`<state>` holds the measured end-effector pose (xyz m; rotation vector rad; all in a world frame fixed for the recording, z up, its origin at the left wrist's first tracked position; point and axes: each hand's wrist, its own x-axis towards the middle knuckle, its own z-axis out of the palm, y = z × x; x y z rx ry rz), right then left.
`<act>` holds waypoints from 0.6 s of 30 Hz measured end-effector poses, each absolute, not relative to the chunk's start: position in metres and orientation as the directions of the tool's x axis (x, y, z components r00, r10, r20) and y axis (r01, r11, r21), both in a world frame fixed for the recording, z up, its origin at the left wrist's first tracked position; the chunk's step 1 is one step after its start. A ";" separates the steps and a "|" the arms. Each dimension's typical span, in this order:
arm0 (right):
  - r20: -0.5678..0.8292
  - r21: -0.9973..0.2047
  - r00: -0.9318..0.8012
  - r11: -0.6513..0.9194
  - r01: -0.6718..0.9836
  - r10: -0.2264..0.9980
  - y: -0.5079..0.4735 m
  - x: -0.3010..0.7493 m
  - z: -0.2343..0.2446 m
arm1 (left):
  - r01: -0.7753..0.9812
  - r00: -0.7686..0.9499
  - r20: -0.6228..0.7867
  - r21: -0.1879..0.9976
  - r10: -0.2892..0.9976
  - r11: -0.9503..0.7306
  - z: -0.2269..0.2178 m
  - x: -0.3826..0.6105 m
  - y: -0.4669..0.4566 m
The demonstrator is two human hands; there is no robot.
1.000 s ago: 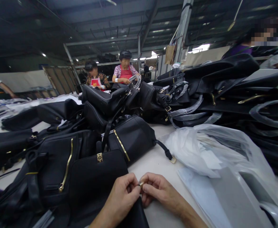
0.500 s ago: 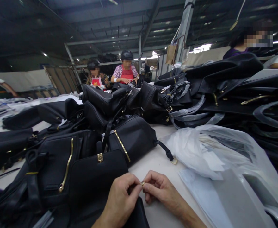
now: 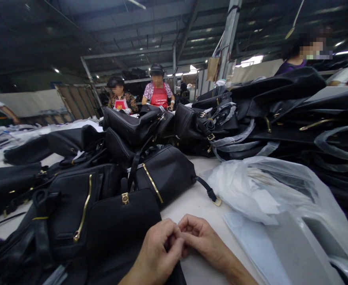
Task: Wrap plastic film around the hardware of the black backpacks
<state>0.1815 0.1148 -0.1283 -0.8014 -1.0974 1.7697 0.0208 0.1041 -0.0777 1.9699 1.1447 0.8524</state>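
My left hand (image 3: 158,249) and my right hand (image 3: 202,237) meet fingertip to fingertip, both closed in a pinch. The small gold-coloured metal piece seen between them a moment earlier is now hidden behind the fingers. Beneath and left of my left hand lies a black bag (image 3: 123,221) with a gold clasp (image 3: 125,198) on its front. Farther back, another black bag (image 3: 168,172) with a gold zip lies on its side, its buckled strap (image 3: 206,188) stretched toward the right.
More black bags (image 3: 132,122) are heaped across the table (image 3: 191,206), with a tall stack (image 3: 280,103) at the right. A clear plastic bag (image 3: 236,182) holding white material sits beside a grey box (image 3: 304,245). Several people work beyond the heap, one in a red apron (image 3: 158,97).
My fingertips have drawn closer together, and the small gold-coloured piece has gone out of sight between them. Across the table, the person in the red apron has lowered their hands.
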 end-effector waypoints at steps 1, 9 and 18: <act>-0.057 -0.906 -0.421 -0.224 -0.358 0.905 0.115 0.182 -0.128 | 0.355 0.401 0.125 0.892 0.907 -0.280 -0.075 0.021 0.105; -0.104 -0.933 -0.379 -0.223 -0.284 0.919 0.115 0.182 -0.124 | 0.241 0.214 0.031 0.967 0.976 -0.084 -0.067 0.005 0.114; -0.120 -0.875 -0.227 -0.211 -0.435 0.966 0.119 0.183 -0.123 | 0.216 0.617 0.294 0.829 0.729 -0.517 -0.071 0.016 0.104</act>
